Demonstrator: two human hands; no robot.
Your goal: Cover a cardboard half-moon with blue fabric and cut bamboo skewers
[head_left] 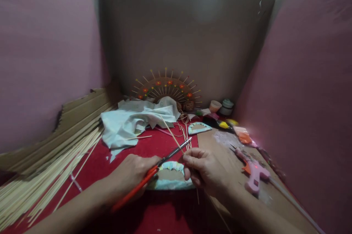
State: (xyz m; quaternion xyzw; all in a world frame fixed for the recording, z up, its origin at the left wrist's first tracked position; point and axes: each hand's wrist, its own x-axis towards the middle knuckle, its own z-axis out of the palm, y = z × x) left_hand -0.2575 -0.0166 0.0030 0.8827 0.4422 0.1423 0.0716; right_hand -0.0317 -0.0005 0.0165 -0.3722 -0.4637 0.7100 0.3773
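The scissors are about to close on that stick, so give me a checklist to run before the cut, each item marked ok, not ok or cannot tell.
1. Left hand grips the scissors: ok.
2. Blades meet the thin stick: ok, tips cross it.
3. Right hand pinches the stick near the blades: ok.
4. Right fingertips clear of the blades: cannot tell, very close.
5. Half-round piece lies flat beneath the hands: cannot tell, partly hidden.
6. Glue gun away from both hands: ok.
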